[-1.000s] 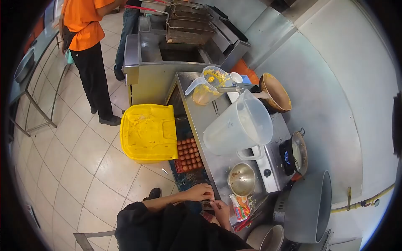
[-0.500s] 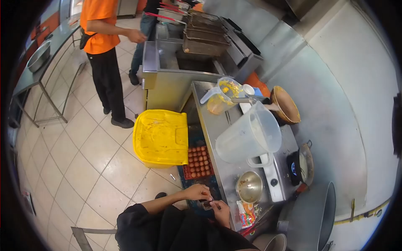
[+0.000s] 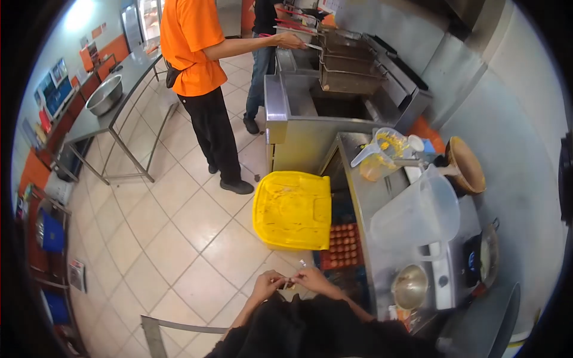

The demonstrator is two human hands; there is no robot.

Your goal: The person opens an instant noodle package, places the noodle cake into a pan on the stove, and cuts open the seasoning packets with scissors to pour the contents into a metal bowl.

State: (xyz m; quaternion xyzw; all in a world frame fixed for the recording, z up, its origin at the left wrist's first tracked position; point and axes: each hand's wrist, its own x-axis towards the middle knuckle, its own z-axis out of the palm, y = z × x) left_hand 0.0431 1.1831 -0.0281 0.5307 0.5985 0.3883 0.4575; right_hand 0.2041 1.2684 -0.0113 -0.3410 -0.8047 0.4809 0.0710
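Observation:
My left hand point(image 3: 267, 286) and my right hand point(image 3: 313, 280) meet in front of my body, above the tiled floor. Fingertips of both are pinched on a small, shiny, brownish packet-like piece point(image 3: 289, 286), mostly covered by the fingers. Its exact kind is too small to tell. To the right, on the steel counter point(image 3: 382, 206), stand a metal bowl point(image 3: 410, 287) and a colourful food packet point(image 3: 399, 316), partly hidden by the counter's near things. Beyond my hands a tray of eggs point(image 3: 343, 246) lies low beside the counter.
A yellow-lidded bin point(image 3: 292, 209) stands ahead. The counter carries a large plastic jug point(image 3: 418, 209), a smaller jug point(image 3: 382, 155), a wooden-toned pan point(image 3: 467, 166) and a lit burner point(image 3: 471, 262). A person in orange point(image 3: 194, 48) stands by the fryer point(image 3: 292, 113).
My view has swung left. Both hands have moved from beside the counter edge to over the floor, still pinched together. The person in orange now reaches a hand to a fryer basket handle.

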